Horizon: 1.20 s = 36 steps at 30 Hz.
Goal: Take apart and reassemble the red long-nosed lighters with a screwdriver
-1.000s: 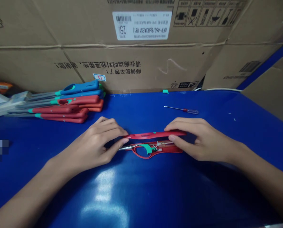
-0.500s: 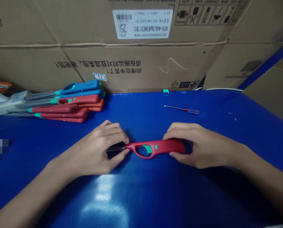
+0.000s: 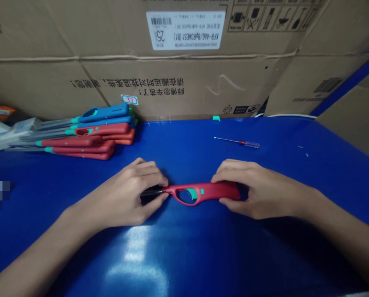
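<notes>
A red long-nosed lighter (image 3: 203, 192) with a green trigger lies flat on the blue table (image 3: 184, 255) in front of me. My left hand (image 3: 131, 196) is closed round its metal nose end, most of which is hidden under the fingers. At the other end, my right hand (image 3: 249, 189) grips the butt of the red handle between thumb and fingers. Both halves of the red shell sit together as one body.
A stack of finished red, orange and blue lighters (image 3: 91, 132) lies at the back left. A small screwdriver (image 3: 238, 142) with a clear handle rests behind my right hand. Cardboard boxes (image 3: 184, 62) wall off the table's far edge and right side.
A second ago the upper red shell half was held above the open lower half with its inner parts showing. It now sits pressed down on it, and both hands hold the joined lighter.
</notes>
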Each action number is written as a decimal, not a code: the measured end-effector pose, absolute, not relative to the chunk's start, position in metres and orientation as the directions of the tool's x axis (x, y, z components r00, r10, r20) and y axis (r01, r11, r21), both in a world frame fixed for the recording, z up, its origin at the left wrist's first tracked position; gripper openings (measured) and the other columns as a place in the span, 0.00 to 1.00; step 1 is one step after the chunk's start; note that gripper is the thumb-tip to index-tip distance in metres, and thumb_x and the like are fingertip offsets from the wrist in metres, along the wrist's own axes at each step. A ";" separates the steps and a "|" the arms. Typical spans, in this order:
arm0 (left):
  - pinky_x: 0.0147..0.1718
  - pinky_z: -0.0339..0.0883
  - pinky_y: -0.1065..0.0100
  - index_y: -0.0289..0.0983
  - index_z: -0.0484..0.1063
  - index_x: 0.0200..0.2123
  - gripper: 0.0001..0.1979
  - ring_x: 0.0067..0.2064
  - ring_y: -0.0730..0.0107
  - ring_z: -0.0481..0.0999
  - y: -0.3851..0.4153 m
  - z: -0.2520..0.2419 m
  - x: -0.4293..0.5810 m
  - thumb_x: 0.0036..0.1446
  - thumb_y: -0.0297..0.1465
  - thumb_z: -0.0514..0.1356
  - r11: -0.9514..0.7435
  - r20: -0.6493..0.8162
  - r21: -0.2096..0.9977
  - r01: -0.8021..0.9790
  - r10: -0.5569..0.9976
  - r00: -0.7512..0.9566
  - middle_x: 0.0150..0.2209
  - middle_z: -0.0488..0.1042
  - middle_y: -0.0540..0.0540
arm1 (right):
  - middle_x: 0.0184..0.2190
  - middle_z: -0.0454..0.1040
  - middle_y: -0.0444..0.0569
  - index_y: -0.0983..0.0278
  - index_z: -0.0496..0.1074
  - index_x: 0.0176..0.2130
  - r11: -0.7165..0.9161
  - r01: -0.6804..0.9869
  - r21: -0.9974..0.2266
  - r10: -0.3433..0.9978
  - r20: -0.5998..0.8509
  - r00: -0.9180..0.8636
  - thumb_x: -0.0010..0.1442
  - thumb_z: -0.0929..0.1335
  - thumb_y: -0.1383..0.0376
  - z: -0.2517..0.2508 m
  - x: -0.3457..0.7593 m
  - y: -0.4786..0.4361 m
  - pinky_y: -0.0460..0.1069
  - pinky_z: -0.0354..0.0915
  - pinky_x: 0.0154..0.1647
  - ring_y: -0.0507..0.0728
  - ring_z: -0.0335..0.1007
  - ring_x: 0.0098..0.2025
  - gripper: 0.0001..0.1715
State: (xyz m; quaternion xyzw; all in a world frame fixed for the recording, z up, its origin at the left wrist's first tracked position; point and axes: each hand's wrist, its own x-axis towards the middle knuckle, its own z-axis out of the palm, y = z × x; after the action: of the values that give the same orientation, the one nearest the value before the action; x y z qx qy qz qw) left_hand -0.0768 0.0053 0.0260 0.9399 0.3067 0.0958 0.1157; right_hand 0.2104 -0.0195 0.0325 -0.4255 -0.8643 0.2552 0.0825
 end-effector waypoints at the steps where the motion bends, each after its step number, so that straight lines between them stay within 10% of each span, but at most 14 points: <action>1: 0.39 0.60 0.62 0.38 0.73 0.37 0.07 0.35 0.67 0.70 0.005 0.026 -0.077 0.61 0.31 0.56 -0.785 0.103 0.276 0.555 0.598 0.795 0.33 0.73 0.48 | 0.40 0.71 0.45 0.60 0.72 0.42 0.509 0.691 -0.513 0.776 -0.074 -0.627 0.54 0.68 0.67 0.032 0.210 -0.020 0.48 0.63 0.39 0.53 0.67 0.39 0.13; 36: 0.37 0.62 0.66 0.38 0.75 0.32 0.07 0.34 0.69 0.71 0.003 0.021 -0.067 0.62 0.30 0.58 -0.703 0.085 0.457 0.544 0.644 0.761 0.31 0.74 0.49 | 0.39 0.71 0.45 0.61 0.70 0.37 0.461 0.687 -0.562 0.779 -0.115 -0.617 0.55 0.68 0.71 0.033 0.215 -0.019 0.49 0.62 0.40 0.54 0.66 0.40 0.08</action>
State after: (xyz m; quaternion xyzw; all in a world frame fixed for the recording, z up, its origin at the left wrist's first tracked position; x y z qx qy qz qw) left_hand -0.0669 0.0028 0.0211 0.9151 0.3245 0.1198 0.2073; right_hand 0.2152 -0.0190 0.0331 -0.4306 -0.8510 0.2901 0.0792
